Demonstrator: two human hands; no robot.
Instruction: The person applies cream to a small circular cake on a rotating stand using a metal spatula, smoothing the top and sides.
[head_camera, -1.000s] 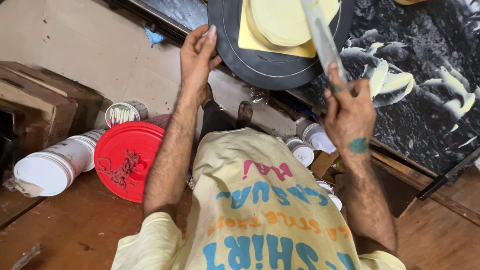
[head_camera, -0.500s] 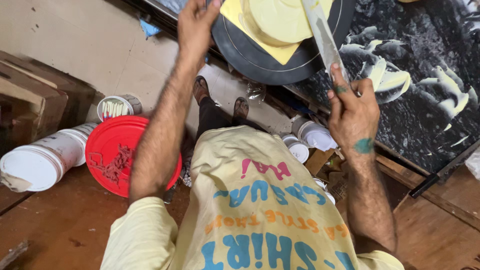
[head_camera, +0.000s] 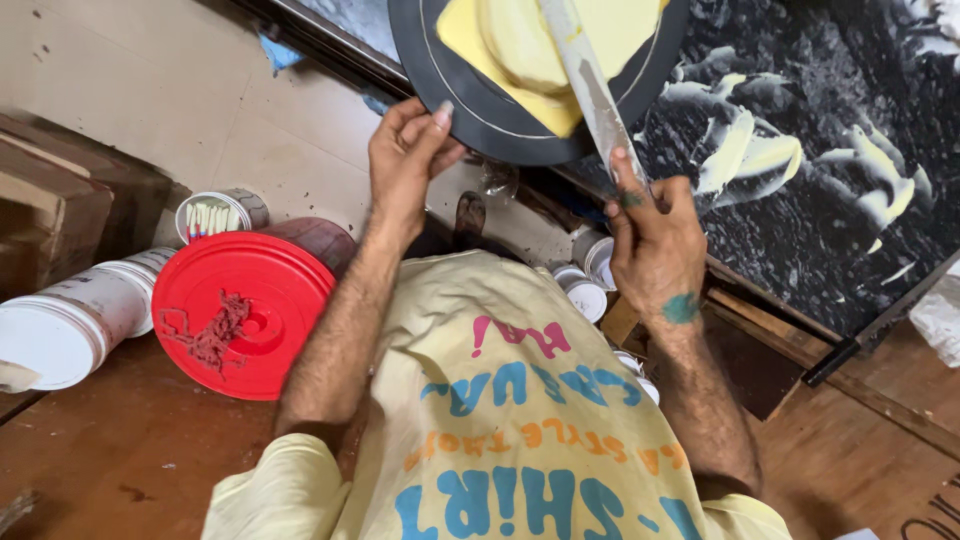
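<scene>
My left hand holds the lower rim of a round black disc that bears a slab of pale yellow paint. My right hand grips the handle of a long palette knife, whose blade lies across the yellow paint on the disc. Behind it stands a large black textured canvas with pale yellow leaf-like strokes.
A red bucket lid with a dried red smear sits at my left on the wooden floor. Beside it lie a white tub and a tin of sticks. Several small white jars stand below the canvas.
The view has shifted, so the disc and both hands sit lower in view. My left hand came down from the disc's upper edge to its lower rim. The knife blade stays on the paint.
</scene>
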